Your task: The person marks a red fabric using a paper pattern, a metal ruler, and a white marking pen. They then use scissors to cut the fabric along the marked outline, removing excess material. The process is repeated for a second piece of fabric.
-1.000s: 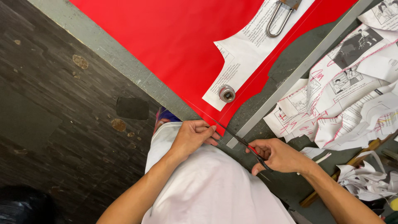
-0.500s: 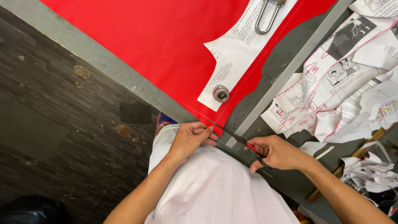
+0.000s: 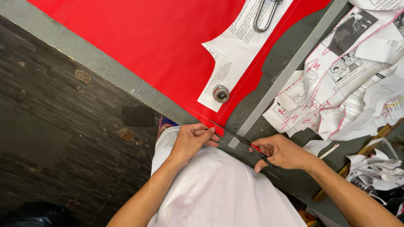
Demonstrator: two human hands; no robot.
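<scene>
From the head camera I look straight down at my two hands at the near edge of the table [image 3: 290, 50]. My right hand [image 3: 284, 152] is closed around the handles of a pair of scissors [image 3: 244, 141]. The thin dark blades point toward my left hand, and their tip meets the low corner of the red sheet [image 3: 139, 42]. My left hand [image 3: 191, 141] is curled shut, pinching that red corner right at the table's near edge.

The red sheet is big and covers most of the far left part of the table. A white paper pattern [image 3: 235, 54] lies on top of it. A small round metal weight [image 3: 221, 93] sits on the near end of the pattern. A shiny metal loop [image 3: 263, 17] sits on its far end. A long grey ruler [image 3: 290, 67] lies slanted beside the red sheet, on its right. A heap of cut printed paper [image 3: 357, 71] fills the right side of the table.
</scene>
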